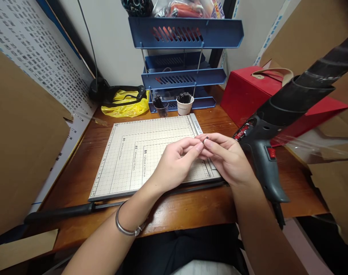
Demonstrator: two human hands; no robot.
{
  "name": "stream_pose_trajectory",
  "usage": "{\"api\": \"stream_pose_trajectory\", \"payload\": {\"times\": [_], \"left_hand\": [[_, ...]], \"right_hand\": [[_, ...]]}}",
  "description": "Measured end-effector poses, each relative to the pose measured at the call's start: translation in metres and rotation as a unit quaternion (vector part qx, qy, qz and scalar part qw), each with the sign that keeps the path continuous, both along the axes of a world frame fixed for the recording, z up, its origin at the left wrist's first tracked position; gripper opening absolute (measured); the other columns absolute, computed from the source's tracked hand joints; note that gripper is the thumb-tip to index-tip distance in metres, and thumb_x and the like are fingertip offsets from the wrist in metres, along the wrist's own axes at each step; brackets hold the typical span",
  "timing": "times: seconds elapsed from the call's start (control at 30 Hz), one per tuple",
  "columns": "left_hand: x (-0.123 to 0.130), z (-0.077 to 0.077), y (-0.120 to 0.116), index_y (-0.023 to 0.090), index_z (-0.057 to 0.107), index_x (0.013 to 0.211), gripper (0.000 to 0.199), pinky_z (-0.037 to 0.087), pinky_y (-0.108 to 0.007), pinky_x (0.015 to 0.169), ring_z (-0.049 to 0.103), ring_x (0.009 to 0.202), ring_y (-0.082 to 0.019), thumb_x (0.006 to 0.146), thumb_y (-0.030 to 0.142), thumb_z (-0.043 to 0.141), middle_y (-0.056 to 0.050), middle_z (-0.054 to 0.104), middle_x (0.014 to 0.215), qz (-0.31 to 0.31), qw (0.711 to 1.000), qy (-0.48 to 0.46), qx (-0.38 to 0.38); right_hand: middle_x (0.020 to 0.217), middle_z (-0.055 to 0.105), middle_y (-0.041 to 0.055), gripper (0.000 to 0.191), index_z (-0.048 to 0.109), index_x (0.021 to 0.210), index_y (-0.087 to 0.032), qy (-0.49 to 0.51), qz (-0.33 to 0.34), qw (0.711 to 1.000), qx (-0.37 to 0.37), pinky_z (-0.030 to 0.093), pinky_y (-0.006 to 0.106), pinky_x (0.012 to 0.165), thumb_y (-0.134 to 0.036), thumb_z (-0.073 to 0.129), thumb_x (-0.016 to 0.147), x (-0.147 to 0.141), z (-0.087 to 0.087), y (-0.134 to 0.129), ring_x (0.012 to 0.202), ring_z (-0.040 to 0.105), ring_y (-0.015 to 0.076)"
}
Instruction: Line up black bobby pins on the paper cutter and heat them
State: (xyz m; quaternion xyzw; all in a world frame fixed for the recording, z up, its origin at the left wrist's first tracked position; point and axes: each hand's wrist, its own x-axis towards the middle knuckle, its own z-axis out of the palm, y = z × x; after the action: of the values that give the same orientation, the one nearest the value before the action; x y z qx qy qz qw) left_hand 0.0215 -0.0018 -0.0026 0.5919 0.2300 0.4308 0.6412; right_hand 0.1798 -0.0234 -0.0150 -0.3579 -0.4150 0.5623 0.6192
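My left hand (176,160) and my right hand (229,152) meet above the right side of a paper cutter (128,152), a cream board with printed grid lines. Thumbs and fingertips of both are pinched together. A small dark piece (206,139) shows at the fingertips of my right hand; it is too small to name. The fingers of my left hand press close beside it, and what they grip, if anything, is hidden. The cutter's black-handled blade arm (62,212) lies along the board's near edge. A bracelet (125,225) circles my left wrist.
Behind the board stand a paper cup (185,105) and a clear cup (161,110), both holding thin black pieces. Blue tiered trays (185,34) rise at the back. At right are a heat gun (261,149) and a red box (242,93). A yellow bag (125,109) lies back left.
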Motion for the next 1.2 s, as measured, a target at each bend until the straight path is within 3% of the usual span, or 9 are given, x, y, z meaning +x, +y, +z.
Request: {"api": "stream_pose_trajectory", "payload": {"times": [0.27, 0.7, 1.2], "left_hand": [[-0.0003, 0.0015, -0.0009, 0.014, 0.074, 0.095, 0.027, 0.061, -0.032, 0.090, 0.078, 0.088, -0.019, 0.097, 0.041, 0.070, -0.008, 0.081, 0.094, 0.001, 1.000, 0.013, -0.006], [0.0002, 0.0000, -0.0007, 0.012, 0.076, 0.096, 0.018, 0.061, -0.027, 0.088, 0.077, 0.085, -0.016, 0.101, 0.025, 0.063, -0.007, 0.081, 0.094, 0.003, 1.000, 0.006, 0.002], [-0.0007, -0.0002, -0.0001, 0.014, 0.079, 0.098, 0.022, 0.062, -0.030, 0.089, 0.077, 0.087, -0.018, 0.101, 0.030, 0.063, -0.008, 0.081, 0.098, 0.007, 1.000, 0.026, 0.010]], "right_hand": [[0.094, 0.081, 0.0039, 0.014, 0.084, 0.086, -0.027, -0.013, -0.017, 1.000, -0.013, 0.057, 0.031, 0.072, -0.036, 0.088, 0.075, -0.0009, 0.0013, 0.0000, 0.074, 0.068, 0.0146], [0.094, 0.082, 0.0035, 0.016, 0.085, 0.087, -0.028, -0.022, -0.022, 0.999, -0.010, 0.058, 0.029, 0.075, -0.037, 0.090, 0.074, 0.0000, -0.0001, 0.0004, 0.081, 0.072, 0.0158], [0.094, 0.082, 0.0036, 0.016, 0.084, 0.085, -0.029, -0.028, -0.027, 0.999, -0.011, 0.059, 0.033, 0.076, -0.038, 0.090, 0.074, 0.0003, -0.0001, 0.0006, 0.080, 0.071, 0.0174]]}}
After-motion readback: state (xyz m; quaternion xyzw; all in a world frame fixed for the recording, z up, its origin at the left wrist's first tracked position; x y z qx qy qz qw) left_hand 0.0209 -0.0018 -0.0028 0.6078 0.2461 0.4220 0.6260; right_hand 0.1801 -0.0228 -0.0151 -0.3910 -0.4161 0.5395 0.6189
